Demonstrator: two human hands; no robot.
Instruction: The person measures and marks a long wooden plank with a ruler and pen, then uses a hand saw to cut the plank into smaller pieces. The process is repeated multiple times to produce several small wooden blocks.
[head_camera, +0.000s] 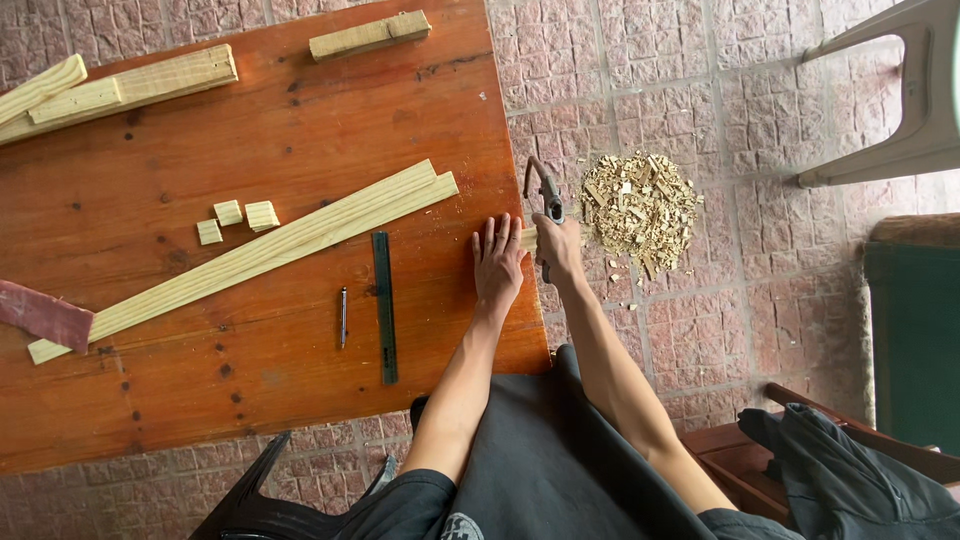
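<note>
On the reddish wooden table (250, 130) two long pale wood strips (260, 250) lie slantwise — three small pale wood blocks (236, 220) behind them, a dark flat ruler (384, 305) and slim metal pen (343, 316) before them.

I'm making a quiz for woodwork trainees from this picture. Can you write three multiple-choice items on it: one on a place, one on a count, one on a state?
1. Where does the pile of wood chips lie?
A. on the tiled floor beside the table
B. on the table top
C. on the white chair

2. How many small wood blocks lie together on the table?
A. one
B. three
C. six

3. What is the left hand doing?
A. gripping the pen
B. lifting the ruler
C. lying flat at the table's edge

Answers: 1 A, the chips sit on the tiles, just off the table's edge. 2 B, three short blocks lie close above the long wood strips. 3 C, the fingers are spread on the table, while the right hand grips a saw; the pen and ruler lie untouched.
</note>
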